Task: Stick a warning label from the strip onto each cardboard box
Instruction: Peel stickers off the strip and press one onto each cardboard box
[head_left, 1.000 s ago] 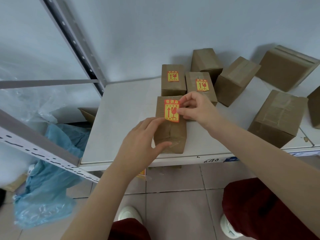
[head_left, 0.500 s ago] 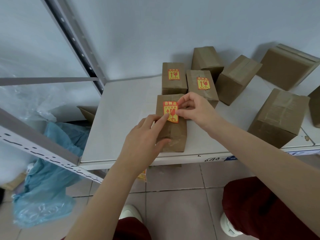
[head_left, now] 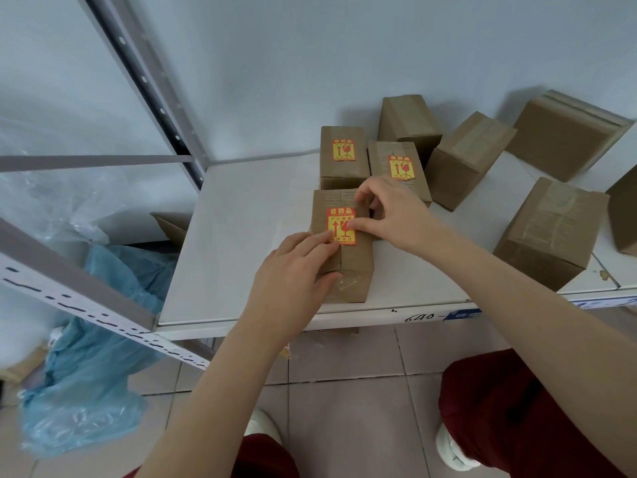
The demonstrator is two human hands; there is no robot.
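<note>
Head view: left hand lay loosely open against the centre-frame box, fingertips at the label. Right hand pressed its right edge, fingers curled, gripping nothing. Eight boxes counted on the shelf, three labelled.

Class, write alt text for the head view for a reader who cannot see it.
Both hands, left hand and right hand, press a yellow-and-red warning label onto the nearest cardboard box on a white shelf. Two boxes behind are labelled; five others show none.
</note>
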